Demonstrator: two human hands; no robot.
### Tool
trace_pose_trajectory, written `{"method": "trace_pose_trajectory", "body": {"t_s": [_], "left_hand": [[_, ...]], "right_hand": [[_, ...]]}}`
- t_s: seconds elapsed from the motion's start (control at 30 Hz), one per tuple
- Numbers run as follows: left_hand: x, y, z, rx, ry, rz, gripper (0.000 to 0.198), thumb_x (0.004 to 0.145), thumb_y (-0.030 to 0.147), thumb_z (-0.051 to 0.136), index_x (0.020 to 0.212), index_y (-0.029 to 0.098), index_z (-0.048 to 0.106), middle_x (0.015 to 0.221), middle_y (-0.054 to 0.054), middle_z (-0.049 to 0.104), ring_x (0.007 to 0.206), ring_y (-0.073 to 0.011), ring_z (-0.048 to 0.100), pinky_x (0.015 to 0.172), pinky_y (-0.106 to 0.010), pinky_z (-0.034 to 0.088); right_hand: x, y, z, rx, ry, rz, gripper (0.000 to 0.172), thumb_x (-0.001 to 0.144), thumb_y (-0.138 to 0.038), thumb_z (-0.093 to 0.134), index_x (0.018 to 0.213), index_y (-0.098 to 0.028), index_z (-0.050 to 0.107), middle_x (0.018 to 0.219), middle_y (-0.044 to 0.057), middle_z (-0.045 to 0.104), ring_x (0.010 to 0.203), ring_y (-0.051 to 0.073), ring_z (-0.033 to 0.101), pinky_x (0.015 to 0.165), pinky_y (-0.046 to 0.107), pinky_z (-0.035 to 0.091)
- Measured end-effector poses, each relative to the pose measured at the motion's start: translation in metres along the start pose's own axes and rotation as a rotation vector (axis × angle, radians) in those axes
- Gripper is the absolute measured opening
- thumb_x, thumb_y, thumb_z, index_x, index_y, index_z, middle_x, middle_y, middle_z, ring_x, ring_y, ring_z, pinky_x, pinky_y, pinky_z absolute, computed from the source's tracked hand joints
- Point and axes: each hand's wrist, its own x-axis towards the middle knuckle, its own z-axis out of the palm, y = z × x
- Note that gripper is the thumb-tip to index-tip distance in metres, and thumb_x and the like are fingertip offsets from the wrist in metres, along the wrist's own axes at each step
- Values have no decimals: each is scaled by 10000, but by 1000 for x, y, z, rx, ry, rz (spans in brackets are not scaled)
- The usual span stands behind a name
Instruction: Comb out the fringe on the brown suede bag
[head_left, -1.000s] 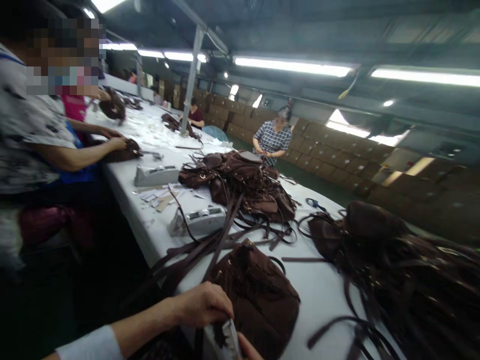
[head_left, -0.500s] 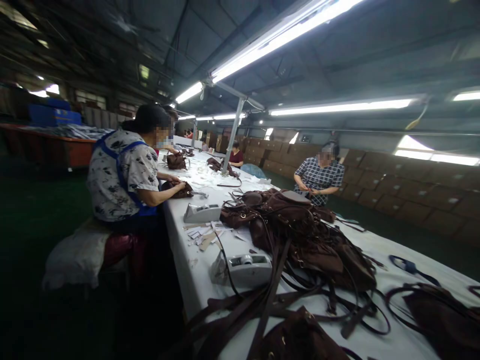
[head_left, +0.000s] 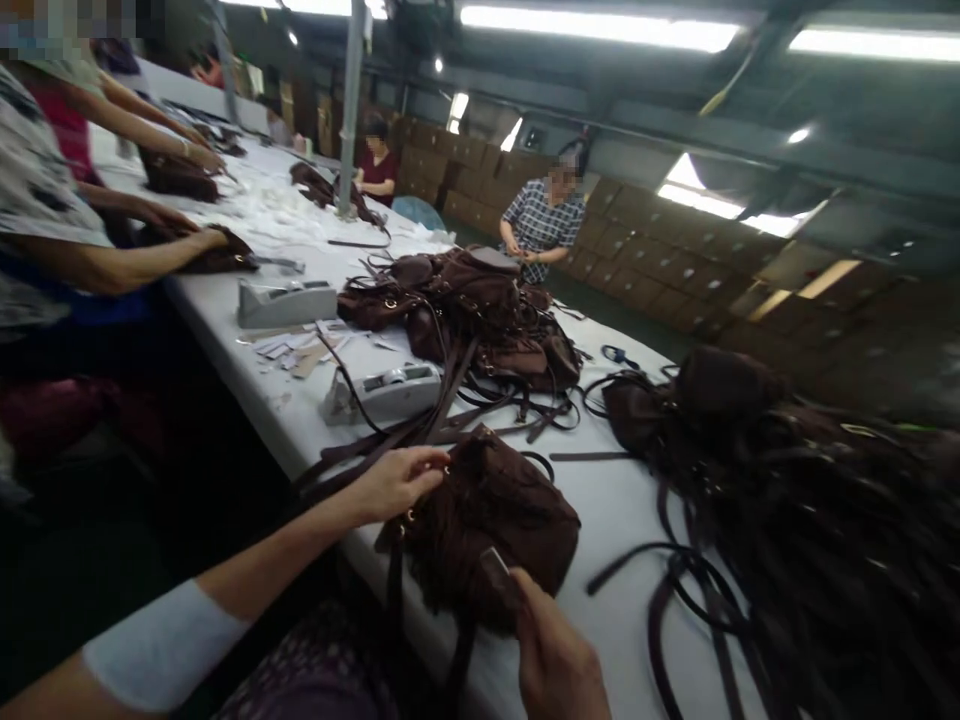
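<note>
A brown suede bag lies on the white table right in front of me, its long straps trailing toward the table's near edge. My left hand pinches the bag's top edge near a brass ring, fingers closed on it. My right hand is low in the view, fingers closed around a small flat tab pressed against the bag's lower side.
Two grey tape dispensers stand on the table beyond the bag, with paper scraps between them. Piles of brown bags lie behind and to the right. Co-workers' arms work at the left; another person stands across the table.
The view swung up toward the hall, then back down. My left hand moved from the bag's lower edge to its top. My right hand now shows more, still holding the tab.
</note>
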Motion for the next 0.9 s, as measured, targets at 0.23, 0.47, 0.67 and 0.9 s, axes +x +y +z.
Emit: {"method": "trace_pose_trajectory", "body": {"t_s": [0.23,0.47,0.67,0.9], "left_hand": [[38,-25,28,29,180,-233,431,692,371,693,1028,115,611,1004,-147,685,1002,-325,610,860,-403,446],[-4,-33,29,-163,-109,-183,375,744,501,640,779,128,665,680,-15,668,636,-176,614,569,-248,457],[-11,-20,32,-112,-12,-71,390,852,501,508,697,153,592,593,28,532,577,-140,487,531,-238,354],[-8,7,6,-166,88,-48,284,901,409,535,921,142,631,933,-34,640,920,-219,583,829,-351,457]], "right_hand": [[54,-16,-3,-289,-70,-81,393,889,-42,354,1189,-173,572,922,77,646,797,170,626,702,233,471],[57,-15,20,-235,-173,-77,331,909,-69,360,1146,-172,567,978,77,672,913,197,632,771,261,470],[38,-12,21,-95,-148,-83,345,895,-82,348,1162,-166,551,945,77,694,855,190,661,748,257,490],[2,-19,-47,3,-89,-357,344,866,-65,352,1098,-207,563,749,34,639,669,157,615,608,219,476]]}}
